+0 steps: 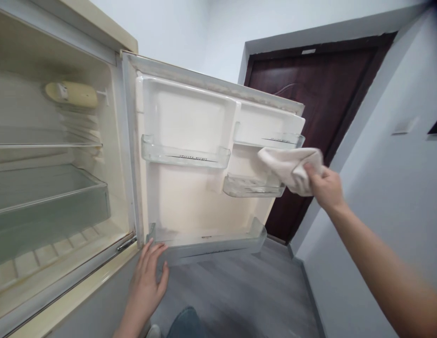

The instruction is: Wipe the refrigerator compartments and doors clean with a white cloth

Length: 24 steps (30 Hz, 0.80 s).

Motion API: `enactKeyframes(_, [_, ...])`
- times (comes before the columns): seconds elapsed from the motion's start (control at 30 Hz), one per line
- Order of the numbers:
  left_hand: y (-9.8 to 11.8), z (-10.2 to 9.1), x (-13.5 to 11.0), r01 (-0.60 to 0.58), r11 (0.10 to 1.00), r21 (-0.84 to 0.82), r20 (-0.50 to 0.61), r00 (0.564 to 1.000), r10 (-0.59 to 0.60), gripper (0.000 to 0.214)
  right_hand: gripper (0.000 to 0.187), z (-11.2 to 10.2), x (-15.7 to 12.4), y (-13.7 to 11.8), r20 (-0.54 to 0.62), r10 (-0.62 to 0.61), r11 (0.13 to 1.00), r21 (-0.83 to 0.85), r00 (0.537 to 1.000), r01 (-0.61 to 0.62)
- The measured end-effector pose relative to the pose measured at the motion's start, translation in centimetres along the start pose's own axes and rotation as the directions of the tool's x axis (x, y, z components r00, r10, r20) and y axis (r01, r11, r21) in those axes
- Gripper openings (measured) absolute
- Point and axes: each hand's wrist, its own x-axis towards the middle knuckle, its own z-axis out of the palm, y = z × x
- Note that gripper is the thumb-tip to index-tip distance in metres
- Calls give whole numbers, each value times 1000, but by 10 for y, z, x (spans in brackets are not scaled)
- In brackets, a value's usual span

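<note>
A white cloth (287, 166) hangs bunched in my right hand (326, 185), with fingers and thumb closed on it. The cloth is in front of the outer edge of the open fridge door (190, 197), beside the small clear door shelves (253, 187). My left hand (150, 272) is open, its fingers spread near the hinge-side end of the bottom door shelf (211, 251). Whether those fingertips touch the shelf I cannot tell. A longer clear shelf (186, 156) sits higher on the door's inner face.
On the left, the fridge interior shows a glass shelf (45, 144), a greenish clear drawer (52, 211) and a yellowish lamp cover (72, 93). Behind the fridge door stands a dark red room door (320, 89). A white wall (387, 188) runs along the right, above grey flooring (239, 295).
</note>
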Motion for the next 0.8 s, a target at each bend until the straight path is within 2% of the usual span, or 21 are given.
enactKeyframes(0.03, [1,0,0,9,1000,-2,-3,1000,-9,37,45,-3,0,3,-175,49,999,12,983,-48])
enactKeyframes(0.07, [2,1,0,14,1000,-4,-5,1000,-14,36,45,-5,0,5,-348,45,999,-9,936,-51])
enactKeyframes(0.1, [3,1,0,17,1000,-5,-8,1000,-17,36,46,-6,-2,8,-471,-26,997,-76,882,-11])
enactKeyframes(0.13, [3,1,0,18,1000,-5,-9,1000,-18,36,45,-6,-4,10,-517,-152,982,-179,842,67])
enactKeyframes(0.17, [3,1,0,17,1000,-6,-13,1000,-17,36,43,-6,-6,13,-473,-305,940,-289,826,182])
enactKeyframes(0.23, [3,1,0,9,1000,-12,-23,1000,-9,36,36,-2,-9,17,-170,-576,783,-396,800,480])
enactKeyframes(0.27, [2,1,0,7,1000,-17,-27,1000,-8,36,33,2,-10,18,-9,-650,707,-373,760,601])
enactKeyframes(0.3, [2,1,0,8,1000,-22,-27,1000,-9,36,32,6,-9,19,100,-681,666,-327,725,670])
enactKeyframes(0.33, [1,1,0,10,1000,-25,-22,1000,-10,36,31,10,-9,20,141,-678,669,-288,721,686])
enactKeyframes(0.37, [1,0,0,10,1000,-26,-12,1000,-11,36,31,13,-8,21,147,-649,705,-253,747,662])
enactKeyframes(0.47, [2,1,1,4,1000,-19,29,1000,-3,38,32,18,-6,19,151,-452,874,-124,879,470])
enactKeyframes(0.53, [4,2,2,3,1000,-14,37,999,-3,39,32,17,-4,14,207,-313,945,-27,927,326])
enactKeyframes(0.6, [6,4,4,9,1000,-10,29,1000,-9,39,36,16,-2,4,173,-188,982,67,967,179])
enactKeyframes(0.67, [8,5,5,12,1000,-9,16,1000,-12,38,39,22,0,-12,93,-58,984,174,994,41])
enactKeyframes(0.7, [8,5,5,11,1000,-9,8,1000,-11,37,39,27,0,-23,88,-7,974,227,996,-14])
enactKeyframes(0.73, [8,5,5,8,1000,-8,2,1000,-8,37,39,34,-2,-35,123,17,961,272,992,-50])
enactKeyframes(0.8, [7,5,5,3,1000,-6,-2,1000,-3,38,39,51,-8,-63,249,-32,943,329,968,-54])
